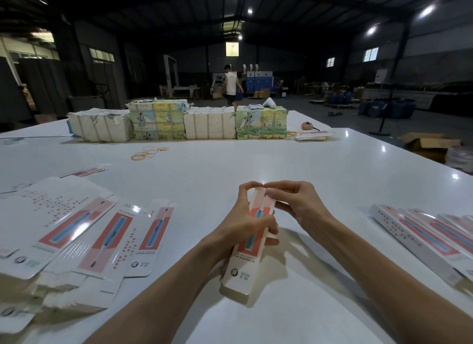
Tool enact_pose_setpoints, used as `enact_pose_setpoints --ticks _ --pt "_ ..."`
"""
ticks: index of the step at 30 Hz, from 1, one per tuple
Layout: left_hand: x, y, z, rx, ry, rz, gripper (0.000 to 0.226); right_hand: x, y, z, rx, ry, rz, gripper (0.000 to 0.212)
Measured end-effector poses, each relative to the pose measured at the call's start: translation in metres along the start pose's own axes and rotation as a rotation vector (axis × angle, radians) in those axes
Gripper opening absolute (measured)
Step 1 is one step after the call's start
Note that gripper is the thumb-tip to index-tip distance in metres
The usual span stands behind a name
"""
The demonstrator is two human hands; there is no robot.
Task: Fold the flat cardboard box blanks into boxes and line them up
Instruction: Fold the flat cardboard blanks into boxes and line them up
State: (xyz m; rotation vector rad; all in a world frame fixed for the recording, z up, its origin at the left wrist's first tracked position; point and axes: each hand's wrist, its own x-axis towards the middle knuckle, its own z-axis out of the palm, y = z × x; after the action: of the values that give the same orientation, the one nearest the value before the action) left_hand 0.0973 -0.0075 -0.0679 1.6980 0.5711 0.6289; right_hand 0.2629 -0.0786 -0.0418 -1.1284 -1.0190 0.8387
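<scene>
So the box [252,241] is up off the worktop [256,164], held in front of me at a slant with its near end low and towards the camera. My left hand [239,223] is wrapped round its middle, and its fingers [271,231] curl over the right edge. The thumb and forefinger reach up to the far end. My right hand [299,205] has its fingers [281,193] pinching the top flap there.

That far end is mostly buried under fingertips, so I honestly can't tell if the flap is tucked in. The print on the box is too small to read.

On my left there's a messy pile of flat blanks [76,236], overlapping each other and cut off at the frame edge. On my right, finished boxes [430,233] lie side by side, also running out of frame, so no idea how many.

Further out there are some loose rubber bands [146,153], then a row of wrapped bundles [179,121] along the far side of the worktop. A few more blanks sit by the right end of that row.

Past that the hall is dark and hard to make out, with a person [231,86] standing way back, facing away.
</scene>
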Motion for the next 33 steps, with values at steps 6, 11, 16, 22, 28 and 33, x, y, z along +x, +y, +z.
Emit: enact_pose_setpoints --ticks 6,11,16,22,28,33 --pt "0.003 -0.002 0.005 -0.057 0.031 0.022 0.084 -0.002 0.007 0.01 -0.165 0.127 -0.086 0.009" --pt "-0.001 -0.006 0.004 -0.071 0.017 -0.002 0.085 -0.002 0.014 0.01 -0.262 0.153 -0.125 0.011" --pt "-0.003 -0.005 0.001 -0.185 0.003 -0.037 0.087 -0.001 0.021 0.013 -0.308 0.116 -0.179 0.015" --pt "-0.002 0.0 0.002 -0.543 0.154 -0.041 0.055 -0.005 0.019 0.025 -0.705 0.111 -0.376 0.022" --pt "-0.008 0.021 0.004 -0.811 0.334 -0.07 0.046 -0.02 0.004 0.043 -1.255 -0.225 -0.268 0.048" --pt "-0.013 0.018 0.007 -0.702 0.161 -0.076 0.051 -0.036 0.005 0.029 -1.271 -0.158 -0.273 0.036"
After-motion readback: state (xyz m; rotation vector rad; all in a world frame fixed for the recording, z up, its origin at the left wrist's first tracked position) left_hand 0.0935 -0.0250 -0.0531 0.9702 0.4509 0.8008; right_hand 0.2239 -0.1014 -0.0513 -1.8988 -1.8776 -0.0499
